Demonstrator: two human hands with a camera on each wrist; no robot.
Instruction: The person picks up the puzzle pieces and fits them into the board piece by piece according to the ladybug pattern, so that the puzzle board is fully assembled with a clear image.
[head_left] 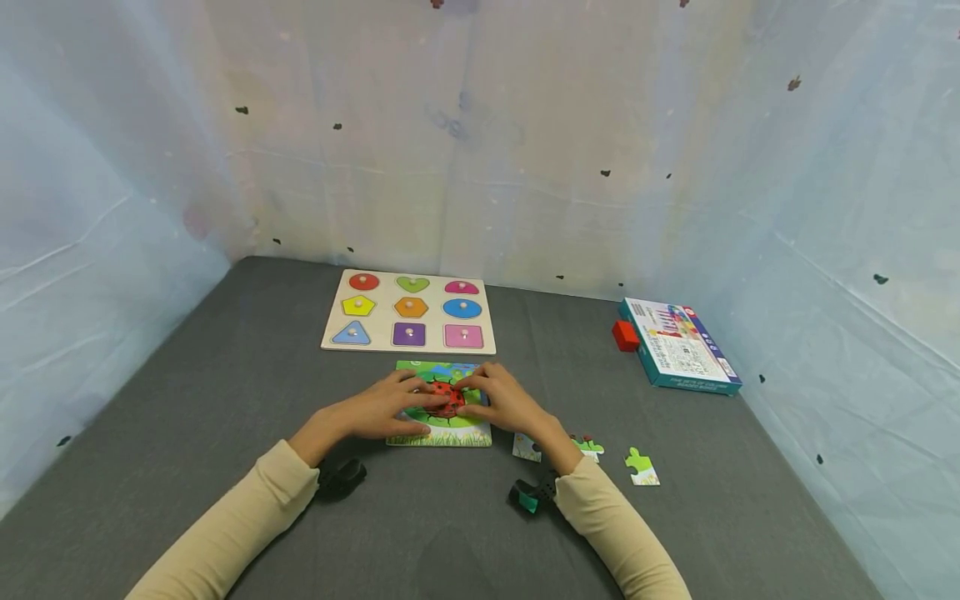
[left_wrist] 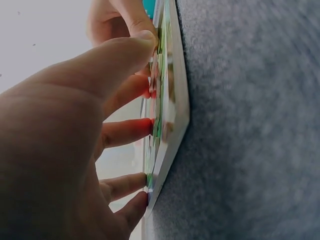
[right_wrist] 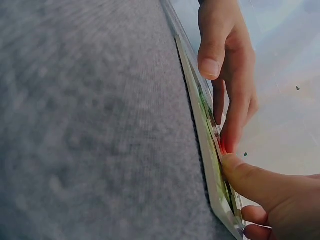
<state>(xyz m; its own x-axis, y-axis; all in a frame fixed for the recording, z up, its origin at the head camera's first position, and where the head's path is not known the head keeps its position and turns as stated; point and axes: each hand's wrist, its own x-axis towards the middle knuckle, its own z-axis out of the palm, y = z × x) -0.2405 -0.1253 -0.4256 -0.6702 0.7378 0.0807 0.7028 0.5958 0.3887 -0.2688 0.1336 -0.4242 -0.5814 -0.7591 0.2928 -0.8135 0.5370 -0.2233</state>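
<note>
A ladybug jigsaw puzzle (head_left: 450,435) lies flat on the grey table, with a red ladybug in the middle of green grass. From its left side, my left hand (head_left: 381,408) reaches over it with spread fingers, and in the left wrist view the fingertips (left_wrist: 145,127) touch its surface. My right hand (head_left: 510,402) comes from the other side, and its thumb (right_wrist: 240,172) and fingertips rest on the pieces near the ladybug. Both hands hide parts of the picture. Some pieces sit slightly raised in the left wrist view.
Loose jigsaw pieces lie to the right: a pale one (head_left: 527,447), a green one (head_left: 588,447) partly behind my right wrist, and another green one (head_left: 642,467). Behind the puzzle is a wooden shape board (head_left: 382,293). A red block (head_left: 626,336) stands beside a teal box (head_left: 681,346).
</note>
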